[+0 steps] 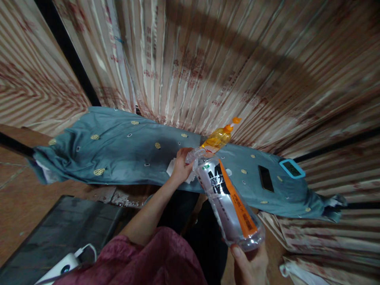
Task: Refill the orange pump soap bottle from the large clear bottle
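A clear plastic drink bottle point(224, 202) with a silver and orange label lies tilted between my hands, its base toward me. My right hand point(251, 267) is closed round the base, its thumb on the edge. At the other end, my left hand point(180, 168) is closed on the clear neck; its fingertips are partly hidden. White tissue point(171, 167) shows under and beside the left hand. Just beyond the neck stands a pump bottle point(218, 138) of yellow liquid with an orange pump head, partly covered by the drink bottle.
A narrow board covered with teal pineapple-print cloth point(118, 146) runs across in front of me. On its right lie a black phone point(265, 179) and a blue-framed digital clock point(292, 169). Pleated curtains point(190, 71) hang behind. A dark box point(59, 229) with a white device point(61, 269) is lower left.
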`<action>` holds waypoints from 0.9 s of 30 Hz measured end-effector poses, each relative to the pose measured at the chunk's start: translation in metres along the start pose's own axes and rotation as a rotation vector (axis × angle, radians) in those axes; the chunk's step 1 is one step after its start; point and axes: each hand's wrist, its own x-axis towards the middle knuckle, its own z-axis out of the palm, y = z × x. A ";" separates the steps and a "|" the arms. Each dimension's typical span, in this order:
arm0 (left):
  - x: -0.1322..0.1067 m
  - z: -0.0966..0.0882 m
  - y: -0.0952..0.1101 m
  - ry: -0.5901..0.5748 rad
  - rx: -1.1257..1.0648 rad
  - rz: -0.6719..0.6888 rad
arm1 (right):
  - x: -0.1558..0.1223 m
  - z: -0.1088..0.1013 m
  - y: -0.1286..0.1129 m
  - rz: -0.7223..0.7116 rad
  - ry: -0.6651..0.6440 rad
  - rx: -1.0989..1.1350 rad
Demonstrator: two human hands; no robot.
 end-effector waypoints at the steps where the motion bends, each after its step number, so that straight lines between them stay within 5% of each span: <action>1: 0.000 0.000 0.001 -0.002 0.002 -0.003 | 0.002 -0.002 0.004 -0.013 -0.017 -0.006; 13: 0.000 -0.001 -0.001 0.002 0.014 -0.010 | -0.006 0.009 -0.013 0.014 -0.010 0.006; 27: 0.000 0.000 -0.001 0.003 0.011 -0.021 | -0.001 0.002 0.001 0.052 0.005 0.041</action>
